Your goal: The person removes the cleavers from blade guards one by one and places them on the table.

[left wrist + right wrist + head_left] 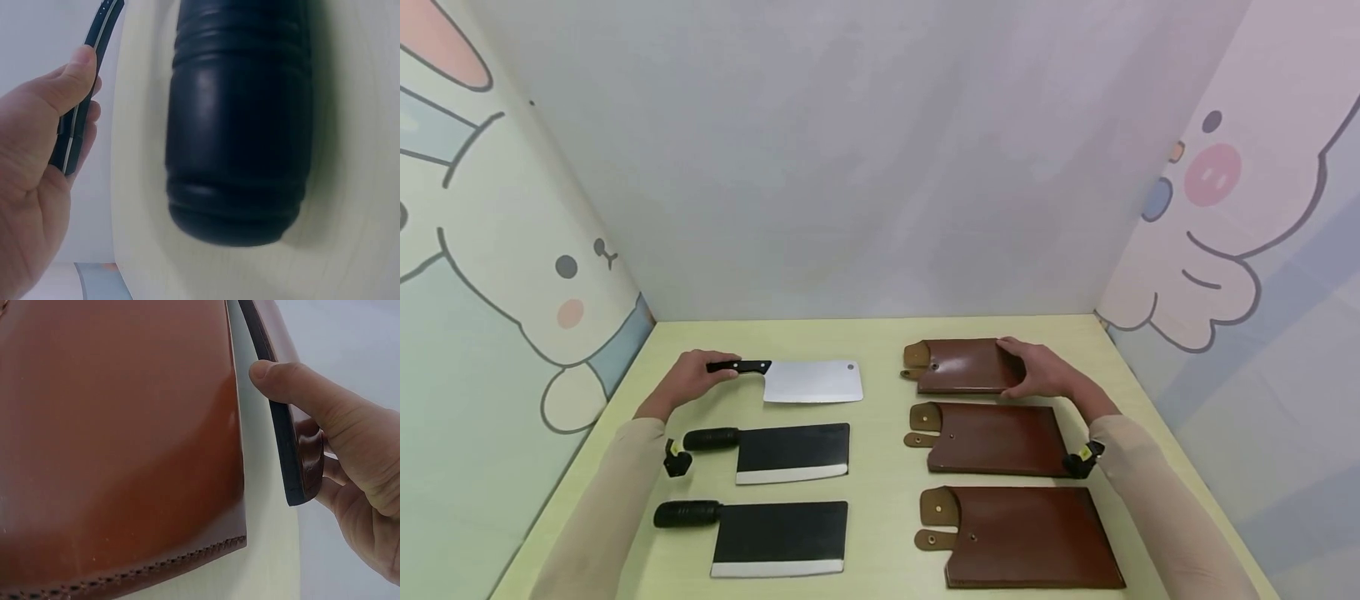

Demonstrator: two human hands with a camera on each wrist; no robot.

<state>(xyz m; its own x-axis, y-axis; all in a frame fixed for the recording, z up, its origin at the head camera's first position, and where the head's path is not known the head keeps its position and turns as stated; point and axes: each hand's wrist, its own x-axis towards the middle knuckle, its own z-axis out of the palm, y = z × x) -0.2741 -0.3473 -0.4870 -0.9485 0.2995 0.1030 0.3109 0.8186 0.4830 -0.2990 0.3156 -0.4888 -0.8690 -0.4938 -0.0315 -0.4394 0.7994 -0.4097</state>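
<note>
At the far left of the table, my left hand (687,381) grips the black riveted handle of a silver cleaver (812,382), whose blade points right. The left wrist view shows the thumb along that handle (76,128) and the fingers behind it. Across from it, my right hand (1045,373) holds the right end of the farthest brown leather knife sheath (962,365) by its near and far edges. In the right wrist view the thumb lies on the sheath's dark edge (284,450), with fingers on the other side. The sheath's open end with its tan flap and strap faces the cleaver.
Two black-bladed cleavers, a middle one (793,450) and a nearest one (781,537), lie below my left hand. A middle sheath (996,439) and a larger nearest sheath (1026,537) lie on the right. Walls (865,167) enclose the pale table (880,333) at the back and sides.
</note>
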